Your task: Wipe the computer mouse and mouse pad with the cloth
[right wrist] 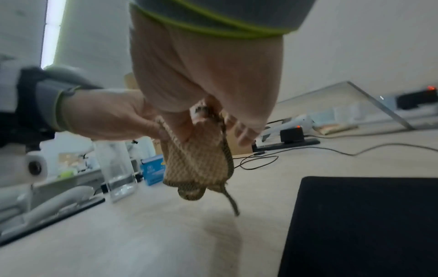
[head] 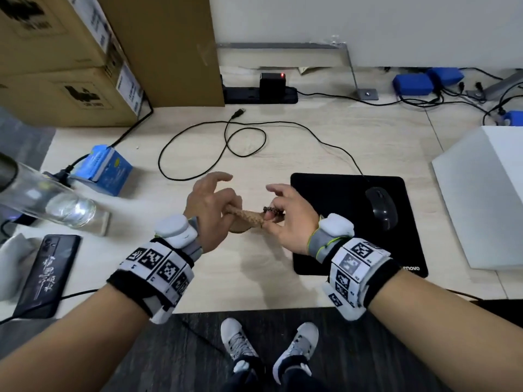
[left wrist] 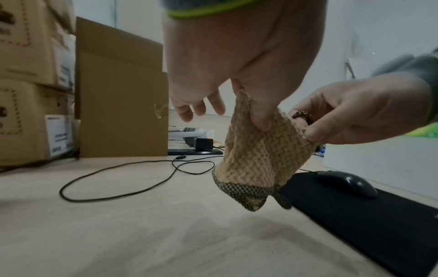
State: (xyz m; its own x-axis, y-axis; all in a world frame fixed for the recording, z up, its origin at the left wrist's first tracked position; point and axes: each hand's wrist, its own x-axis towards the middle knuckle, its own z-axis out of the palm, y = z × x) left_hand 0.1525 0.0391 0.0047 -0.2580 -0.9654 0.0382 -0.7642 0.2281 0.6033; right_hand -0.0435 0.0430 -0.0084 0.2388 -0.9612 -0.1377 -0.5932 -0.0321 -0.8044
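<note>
A tan knitted cloth with a dark woven border hangs above the desk, held between both hands. My left hand pinches its left edge, the other fingers spread loosely. My right hand pinches the right edge at the dark border. In the left wrist view the cloth droops in a fold under my thumb, the right hand beside it. In the right wrist view the cloth dangles with a loose strand. The black mouse sits on the black mouse pad to the right, untouched.
The mouse cable loops over the desk behind my hands. A glass, a phone and a blue box stand at the left. Cardboard boxes fill the back left; a white box is at the right.
</note>
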